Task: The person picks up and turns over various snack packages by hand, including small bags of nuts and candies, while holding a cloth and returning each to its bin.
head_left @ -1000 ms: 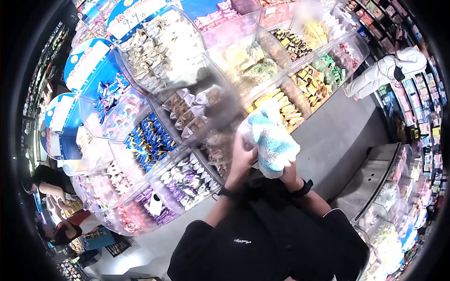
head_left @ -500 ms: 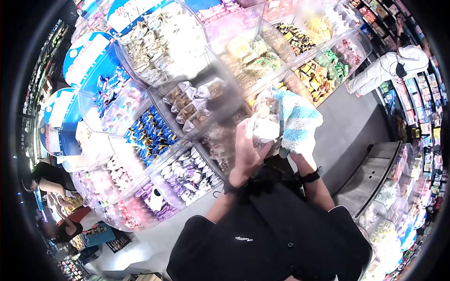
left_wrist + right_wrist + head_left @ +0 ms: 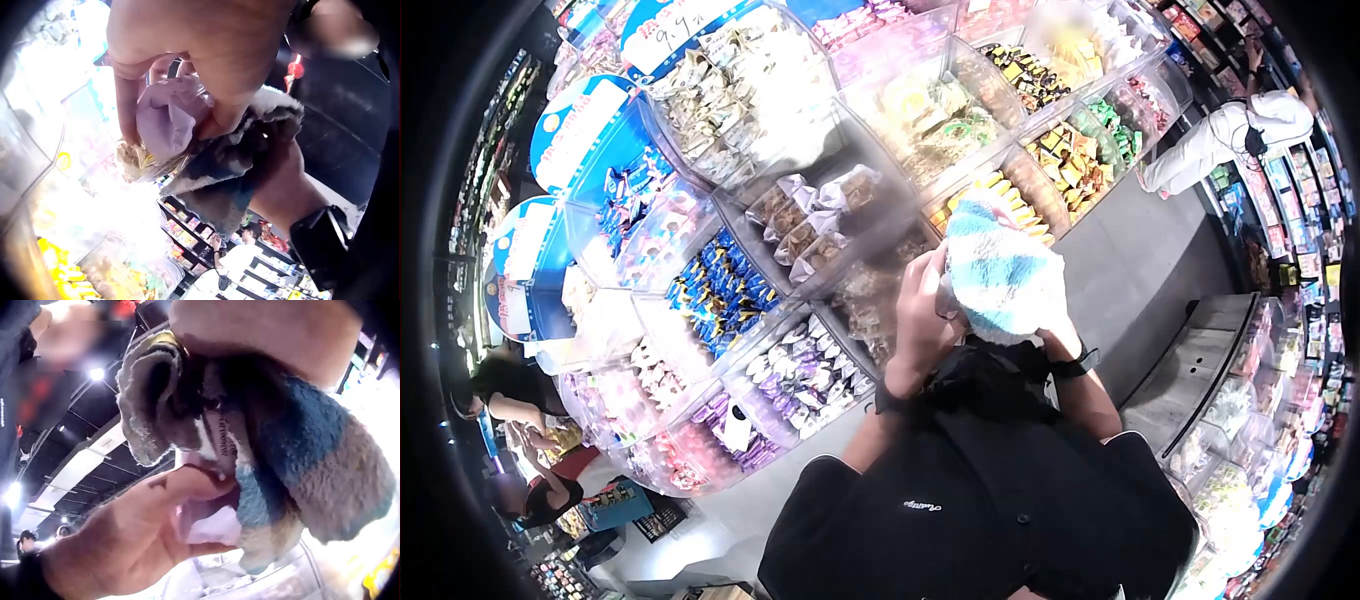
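A blue-and-white fluffy cloth [image 3: 1005, 275] hangs over my right hand [image 3: 1058, 335] in the head view, covering most of its fingers. My left hand [image 3: 922, 325] is against the cloth's left edge. In the left wrist view, curled fingers of my left hand [image 3: 200, 47] grip a small packet in a pale wrapper [image 3: 165, 125], brownish at its lower end, with the cloth [image 3: 215, 169] touching it. The right wrist view has my right hand [image 3: 269, 334] above the bunched cloth [image 3: 337, 469], where a printed label shows; its fingertips are hidden in the folds.
Clear-walled bins of wrapped sweets [image 3: 720, 290] spread ahead and to the left, with blue price signs [image 3: 580, 135] behind. A wooden-topped display [image 3: 1185, 375] stands at the right. One person in white [image 3: 1230, 145] is by the far right shelves; others are at the far left.
Half a second ago the packet showed beside the cloth in the head view; now the cloth has shifted left and mostly covers it. My left hand still holds the packet.
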The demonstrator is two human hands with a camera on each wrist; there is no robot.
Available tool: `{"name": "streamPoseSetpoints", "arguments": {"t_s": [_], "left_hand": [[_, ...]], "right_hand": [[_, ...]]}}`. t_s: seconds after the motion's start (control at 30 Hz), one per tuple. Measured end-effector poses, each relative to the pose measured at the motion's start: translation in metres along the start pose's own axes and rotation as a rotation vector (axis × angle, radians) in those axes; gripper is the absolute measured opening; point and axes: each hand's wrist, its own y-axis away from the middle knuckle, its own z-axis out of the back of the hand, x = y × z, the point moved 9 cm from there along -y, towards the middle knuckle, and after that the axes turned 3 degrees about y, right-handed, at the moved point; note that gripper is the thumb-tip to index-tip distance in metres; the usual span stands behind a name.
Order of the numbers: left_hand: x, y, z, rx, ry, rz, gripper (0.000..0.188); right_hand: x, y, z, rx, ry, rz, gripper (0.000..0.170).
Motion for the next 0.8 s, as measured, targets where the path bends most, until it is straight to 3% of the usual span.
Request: {"name": "streamPoseSetpoints", "arguments": {"t_s": [0.23, 0.33, 0.47, 0.53, 0.6, 0.67, 0.73, 0.8], "left_hand": [[0.021, 0.008, 0.008, -0.025, 0.214, 0.153, 0.069], [0.040, 0.017, 0.006, -0.090, 0.705, 0.418, 0.075], [0.041, 0.011, 0.000, -0.068, 0.947, 0.441, 0.074], [0.029, 0.000, 0.003, 0.023, 0.493, 0.205, 0.073], [0.019, -0.002, 0.005, -0.003, 0.307, 0.154, 0.073], [0.013, -0.001, 0.011, -0.136, 0.486, 0.257, 0.075], [0.019, 0.005, 0.009, -0.236, 0.662, 0.274, 0.076], [0.023, 0.005, 0.003, -0.211, 0.692, 0.258, 0.073]], "right_hand": [[-0.061, -0.008, 0.058, -0.178, -0.157, -0.194, 0.039], [-0.066, 0.004, 0.065, -0.197, -0.132, -0.221, 0.039], [-0.075, 0.022, 0.040, -0.104, -0.133, -0.248, 0.040], [-0.080, 0.027, 0.018, -0.023, -0.121, -0.253, 0.041], [-0.057, 0.024, -0.006, 0.060, 0.003, -0.173, 0.042], [-0.014, 0.017, -0.022, 0.046, 0.119, -0.080, 0.037], [-0.012, 0.016, -0.027, -0.041, 0.090, -0.086, 0.033], [-0.035, 0.019, -0.019, -0.009, -0.012, -0.172, 0.026]]}}
